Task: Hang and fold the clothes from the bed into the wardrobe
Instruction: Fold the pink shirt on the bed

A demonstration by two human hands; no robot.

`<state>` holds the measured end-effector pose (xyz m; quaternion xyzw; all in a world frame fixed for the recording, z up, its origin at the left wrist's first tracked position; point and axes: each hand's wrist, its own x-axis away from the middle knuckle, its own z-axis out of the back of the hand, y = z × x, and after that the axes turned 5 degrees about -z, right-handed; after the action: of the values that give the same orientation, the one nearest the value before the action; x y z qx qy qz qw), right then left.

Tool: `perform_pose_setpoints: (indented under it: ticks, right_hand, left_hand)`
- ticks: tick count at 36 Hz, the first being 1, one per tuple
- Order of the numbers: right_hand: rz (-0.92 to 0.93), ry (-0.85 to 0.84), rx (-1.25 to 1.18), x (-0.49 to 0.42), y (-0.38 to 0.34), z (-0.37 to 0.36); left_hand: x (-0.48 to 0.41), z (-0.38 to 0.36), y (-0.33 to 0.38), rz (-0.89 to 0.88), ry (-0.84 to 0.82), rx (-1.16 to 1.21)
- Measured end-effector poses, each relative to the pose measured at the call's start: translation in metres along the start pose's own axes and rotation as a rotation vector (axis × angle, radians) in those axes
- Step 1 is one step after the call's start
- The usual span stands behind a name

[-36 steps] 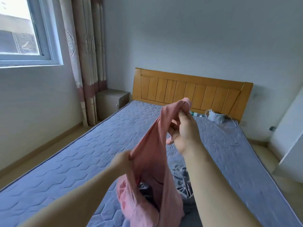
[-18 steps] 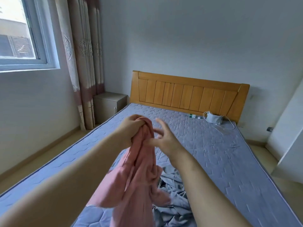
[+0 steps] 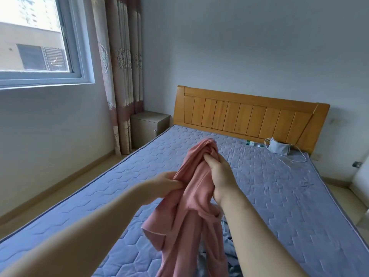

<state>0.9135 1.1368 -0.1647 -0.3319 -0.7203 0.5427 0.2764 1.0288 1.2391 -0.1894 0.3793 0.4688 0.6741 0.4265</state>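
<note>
Fingers of both hands clutch the pink garment, its lower part cut off by the frame

Pink garment, grey-blue hexagon-quilted mattress, honey-yellow wooden headboard, beige-and-mauve patterned curtain (motifs blurred)

Both bare forearms extended forward. Right hand raised higher, fist closed on bunched pink cloth garment. Left hand lower, fingers pinching the garment's side edge.
</note>
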Motion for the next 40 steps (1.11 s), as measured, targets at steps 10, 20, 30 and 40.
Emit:
perform_pose_setpoints:
  ticks: [10, 20, 30, 40]
  right_hand:
    - [0.022, 0.031, 0.233, 0.004, 0.009, 0.027]
    - [0.148, -0.307, 0.577, 0.013, 0.017, 0.016]
    - [0.011, 0.035, 0.618, 0.004, 0.035, 0.024]
    - [-0.170, -0.037, -0.087, 0.004, -0.009, 0.021]
  left_hand:
    - [-0.011, 0.021, -0.011, -0.068, 0.471, -0.174]
    - [-0.012, -0.015, 0.062, -0.391, 0.299, -0.004]
    - [-0.003, -0.016, 0.071, -0.558, 0.067, 0.134]
    - [-0.005, -0.007, -0.009, -0.251, -0.042, 0.055]
